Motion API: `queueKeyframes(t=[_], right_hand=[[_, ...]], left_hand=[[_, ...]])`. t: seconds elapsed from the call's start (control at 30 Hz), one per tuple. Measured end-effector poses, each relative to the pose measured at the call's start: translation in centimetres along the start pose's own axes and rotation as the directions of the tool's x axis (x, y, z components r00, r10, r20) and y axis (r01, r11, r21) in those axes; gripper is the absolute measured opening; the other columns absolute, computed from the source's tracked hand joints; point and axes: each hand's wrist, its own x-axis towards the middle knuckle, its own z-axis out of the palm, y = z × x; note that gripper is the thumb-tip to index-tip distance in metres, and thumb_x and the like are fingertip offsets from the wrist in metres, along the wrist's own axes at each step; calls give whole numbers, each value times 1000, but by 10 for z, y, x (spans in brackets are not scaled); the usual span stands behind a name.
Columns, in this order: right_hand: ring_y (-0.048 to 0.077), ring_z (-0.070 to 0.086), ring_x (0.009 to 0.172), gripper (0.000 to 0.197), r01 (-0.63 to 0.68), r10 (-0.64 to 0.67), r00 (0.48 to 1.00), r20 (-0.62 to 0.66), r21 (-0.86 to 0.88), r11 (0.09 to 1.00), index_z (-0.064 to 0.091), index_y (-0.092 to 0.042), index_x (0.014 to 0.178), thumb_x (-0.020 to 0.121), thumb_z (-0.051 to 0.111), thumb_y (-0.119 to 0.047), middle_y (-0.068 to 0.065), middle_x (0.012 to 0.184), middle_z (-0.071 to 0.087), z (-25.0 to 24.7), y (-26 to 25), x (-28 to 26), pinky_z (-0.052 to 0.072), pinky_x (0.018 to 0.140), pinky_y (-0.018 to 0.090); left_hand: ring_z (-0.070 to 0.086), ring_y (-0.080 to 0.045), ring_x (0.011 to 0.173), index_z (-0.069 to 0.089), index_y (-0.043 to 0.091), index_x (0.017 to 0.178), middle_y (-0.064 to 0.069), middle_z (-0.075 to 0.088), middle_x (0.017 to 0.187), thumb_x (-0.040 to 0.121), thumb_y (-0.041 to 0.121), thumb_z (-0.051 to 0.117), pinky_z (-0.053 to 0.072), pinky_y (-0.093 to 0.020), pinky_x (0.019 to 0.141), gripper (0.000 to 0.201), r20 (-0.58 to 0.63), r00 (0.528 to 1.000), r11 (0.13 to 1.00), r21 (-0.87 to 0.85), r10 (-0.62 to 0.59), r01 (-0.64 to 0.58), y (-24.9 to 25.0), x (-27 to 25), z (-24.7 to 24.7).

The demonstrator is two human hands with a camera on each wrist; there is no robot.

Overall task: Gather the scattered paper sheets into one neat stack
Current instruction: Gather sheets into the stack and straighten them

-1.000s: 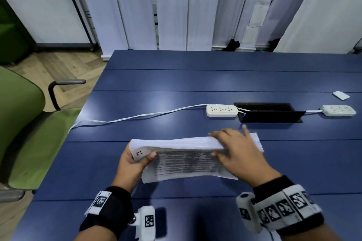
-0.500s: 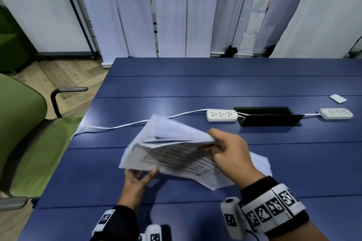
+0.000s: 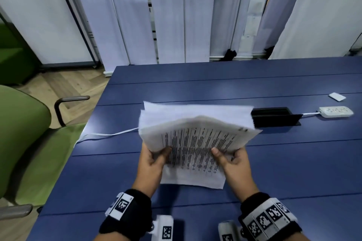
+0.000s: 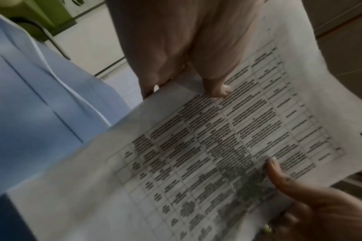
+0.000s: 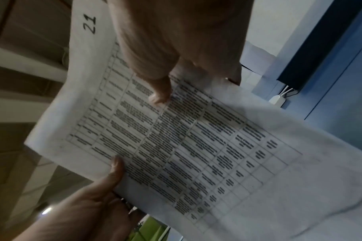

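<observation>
Presently, in the head view, the paper sheets (image 3: 195, 139) are held as one sheaf above the blue tabletop (image 3: 293, 162), its far edges fanned and uneven, the near sheet hanging lowest and showing a printed table. The left hand (image 3: 151, 164) grips the left near edge, thumb laid on the printed face and the other fingers hidden behind the sheaf; the right hand (image 3: 234, 162) grips the right near edge in the same manner, thumb on top. Far right on the tabletop lie a white power strip (image 3: 336, 111), a black cable tray (image 3: 276, 116) partly behind the sheaf, and a small white card (image 3: 337, 96). A white cable (image 3: 105, 135) runs left from behind the sheets toward a green chair (image 3: 23, 143) standing left of the tabletop. In the left wrist view, the left thumb presses the printed face of the sheets (image 4: 217, 154) while the fingers (image 4: 153, 71) curl under the edge, pinching it; the right hand (image 4: 312, 200) shows at the lower corner with its thumb on the page. In the right wrist view, the right hand (image 5: 176, 48) pinches the sheets (image 5: 196, 146) between thumb and the fingers beneath; the handwritten figure "21" is legible at one corner. The left hand (image 5: 89, 203) clamps the opposite edge, thumb on the page.
</observation>
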Motion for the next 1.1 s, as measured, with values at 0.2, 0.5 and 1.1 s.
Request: queueKeyframes(t=[0.2, 0.5, 1.1], right_hand=[[16, 59, 116, 45, -28, 29, 998, -47, 21, 999, 45, -16, 124, 87, 58, 7, 4, 118, 64, 3, 4, 3, 44, 105, 42], [-12, 64, 91, 49, 193, -193, 981, -25, 9, 981, 40, -4, 122, 81, 63, 11, -6, 105, 64, 2, -20, 1, 46, 78, 3], [26, 39, 129, 83, 646, -719, 691, -78, -381, 662, 26, -20, 142, 76, 71, 5, 18, 140, 30, 0, -49, -7, 38, 107, 47]], left_hand=[[60, 5, 107, 41, 6, 132, 3, 61, 121, 94, -6, 47, 46, -17, 99, 41, -41, 999, 997, 66, -30, 33, -3, -7, 13], [58, 11, 101, 37, 28, 121, 10, 59, 115, 89, -8, 57, 44, -7, 86, 53, -41, 991, 989, 78, 126, -123, 17, -1, 15], [65, 2, 98, 47, -1, 128, -5, 66, 116, 84, -5, 63, 50, -11, 82, 47, 34, 999, 998, 67, -15, 12, 6, 5, 14]])
